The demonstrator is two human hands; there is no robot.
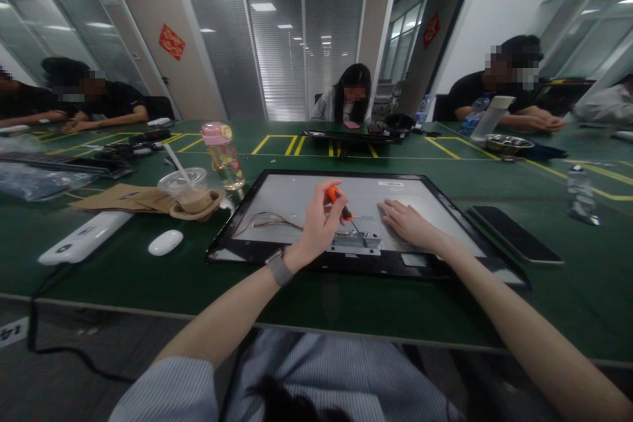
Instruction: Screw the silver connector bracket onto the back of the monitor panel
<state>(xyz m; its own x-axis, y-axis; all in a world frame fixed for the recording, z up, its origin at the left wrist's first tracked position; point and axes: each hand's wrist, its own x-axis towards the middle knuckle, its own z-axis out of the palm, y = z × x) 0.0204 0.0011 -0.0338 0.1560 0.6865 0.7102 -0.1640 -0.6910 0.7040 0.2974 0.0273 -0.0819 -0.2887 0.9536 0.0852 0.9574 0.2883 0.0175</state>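
Observation:
My left hand is closed around the orange and black handle of a screwdriver. The shaft slants down to the right, its tip at a metal bracket near the front edge of a flat panel with a black frame, which looks like a display laid flat. Whether the tip sits in a screw is too small to tell. My right hand lies flat on the panel's grey surface to the right of the bracket, fingers spread, holding nothing. Thin wires run across the panel left of the bracket.
Left of the panel are a white mouse-like case, a white power strip, a cup with a straw and a pink-lidded bottle. A dark phone-like slab lies to the right. Several people sit around the green table.

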